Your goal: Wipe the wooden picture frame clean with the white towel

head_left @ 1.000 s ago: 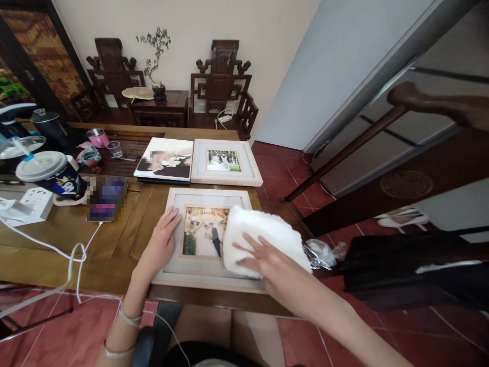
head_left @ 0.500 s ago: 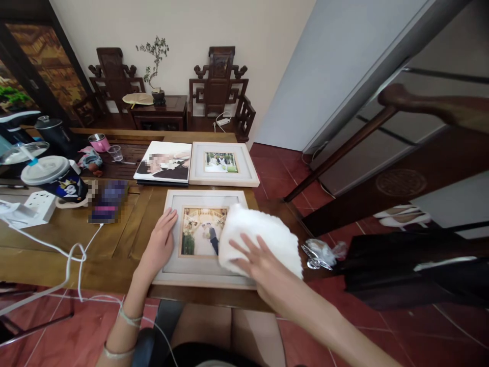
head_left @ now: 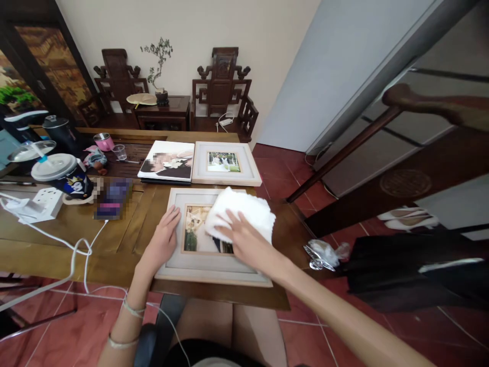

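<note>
A pale wooden picture frame (head_left: pixel 214 272) with a couple's photo lies face up on the table before me. On its left edge rests my left hand (head_left: pixel 165 237), fingers stretched out flat along the border. My right hand (head_left: pixel 244 239) holds a white fluffy cloth (head_left: pixel 252 209) pressed against the frame's face, fingers somewhat spread over it. The cloth covers the photo's upper right part and the frame's top right corner. Just beyond lie a second framed photo (head_left: pixel 250 171) and a white-covered photo album or panel (head_left: pixel 166 176).
To the left on the wooden table (head_left: pixel 114 260) are a phone (head_left: pixel 113 199) with a white cable, a lidded cup (head_left: pixel 72 178), a power strip (head_left: pixel 46 201) and a pink mug (head_left: pixel 104 141). A wooden chair (head_left: pixel 359 204) and a crinkled plastic bag (head_left: pixel 323 252) are at the right.
My right hand has moved the cloth left and away from me across the frame, uncovering its lower right corner. My left hand stays on the left edge.
</note>
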Demonstrator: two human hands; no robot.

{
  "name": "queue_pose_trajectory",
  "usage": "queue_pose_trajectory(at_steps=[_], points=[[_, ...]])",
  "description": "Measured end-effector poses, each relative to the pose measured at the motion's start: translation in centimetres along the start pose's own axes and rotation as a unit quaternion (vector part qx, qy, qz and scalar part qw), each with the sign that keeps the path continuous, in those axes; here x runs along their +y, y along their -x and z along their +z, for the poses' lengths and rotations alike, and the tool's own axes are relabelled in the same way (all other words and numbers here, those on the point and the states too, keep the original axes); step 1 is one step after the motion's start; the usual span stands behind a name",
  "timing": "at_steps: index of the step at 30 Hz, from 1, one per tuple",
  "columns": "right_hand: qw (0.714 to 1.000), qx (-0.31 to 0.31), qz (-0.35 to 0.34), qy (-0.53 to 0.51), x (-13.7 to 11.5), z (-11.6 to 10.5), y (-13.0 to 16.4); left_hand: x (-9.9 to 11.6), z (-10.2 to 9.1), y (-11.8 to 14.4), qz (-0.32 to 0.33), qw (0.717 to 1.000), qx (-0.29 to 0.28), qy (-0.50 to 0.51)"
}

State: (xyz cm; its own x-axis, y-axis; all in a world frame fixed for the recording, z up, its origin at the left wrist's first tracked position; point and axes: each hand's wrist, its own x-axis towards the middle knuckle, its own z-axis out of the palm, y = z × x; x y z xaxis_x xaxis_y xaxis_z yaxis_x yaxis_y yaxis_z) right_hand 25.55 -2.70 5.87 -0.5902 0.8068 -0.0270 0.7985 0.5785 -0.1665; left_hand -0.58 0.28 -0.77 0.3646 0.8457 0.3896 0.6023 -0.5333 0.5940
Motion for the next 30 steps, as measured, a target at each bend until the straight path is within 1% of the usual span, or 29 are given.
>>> queue_pose_trajectory(at_steps=[3, 5, 7, 9, 12, 16, 18, 20, 21, 23, 25, 27, 29, 30], points=[[0.994, 0.064, 0.045, 0.074, 2.2, -0.4, -2.7, -0.2, 0.0, -0.1, -0.004, 1.0, -0.003, -0.012], [0.989, 0.068, 0.063, 0.114, 2.8, -0.4, -3.7, -0.3, 0.1, -0.1, -0.004, 1.0, 0.006, -0.016], [0.987, 0.049, 0.059, 0.14, 2.6, -0.1, -3.8, -0.4, 0.2, -0.1, -0.003, 1.0, 0.015, -0.014], [0.988, 0.02, 0.045, 0.147, 1.7, 0.1, -2.8, -0.3, 0.2, -0.1, -0.007, 1.0, 0.018, -0.01], [0.992, -0.041, 0.026, 0.117, -0.8, -0.3, 0.2, -0.2, 0.3, -0.1, -0.012, 1.0, 0.02, -0.004], [0.988, -0.151, -0.002, 0.014, -4.5, -1.9, 4.9, 0.0, 0.4, 0.0, -0.011, 1.0, 0.028, -0.002], [0.983, -0.176, -0.024, -0.041, -5.8, -2.3, 6.5, -0.1, 0.4, 0.1, -0.002, 1.0, 0.031, 0.001], [0.982, -0.165, -0.044, -0.077, -6.4, -2.1, 6.9, -0.1, 0.3, 0.1, 0.006, 1.0, 0.028, 0.003], [0.984, -0.153, -0.047, -0.083, -6.4, -1.8, 6.6, -0.1, 0.3, 0.1, 0.008, 1.0, 0.024, 0.002], [0.988, -0.126, -0.043, -0.074, -5.8, -0.9, 5.1, -0.2, 0.2, 0.1, 0.008, 1.0, 0.016, 0.001], [0.995, -0.089, -0.029, -0.043, -4.4, 0.0, 2.8, -0.3, 0.1, 0.0, 0.007, 1.0, 0.006, -0.003], [0.999, -0.032, -0.007, 0.004, -2.5, 0.7, 0.0, -0.3, 0.0, 0.0, 0.007, 1.0, 0.0, -0.007], [0.998, 0.026, 0.016, 0.046, -0.6, 1.1, -2.6, -0.4, 0.1, -0.1, 0.003, 1.0, -0.002, -0.01], [0.997, 0.044, 0.026, 0.062, 0.2, 1.1, -3.7, -0.4, 0.1, -0.1, 0.0, 1.0, -0.001, -0.01]])
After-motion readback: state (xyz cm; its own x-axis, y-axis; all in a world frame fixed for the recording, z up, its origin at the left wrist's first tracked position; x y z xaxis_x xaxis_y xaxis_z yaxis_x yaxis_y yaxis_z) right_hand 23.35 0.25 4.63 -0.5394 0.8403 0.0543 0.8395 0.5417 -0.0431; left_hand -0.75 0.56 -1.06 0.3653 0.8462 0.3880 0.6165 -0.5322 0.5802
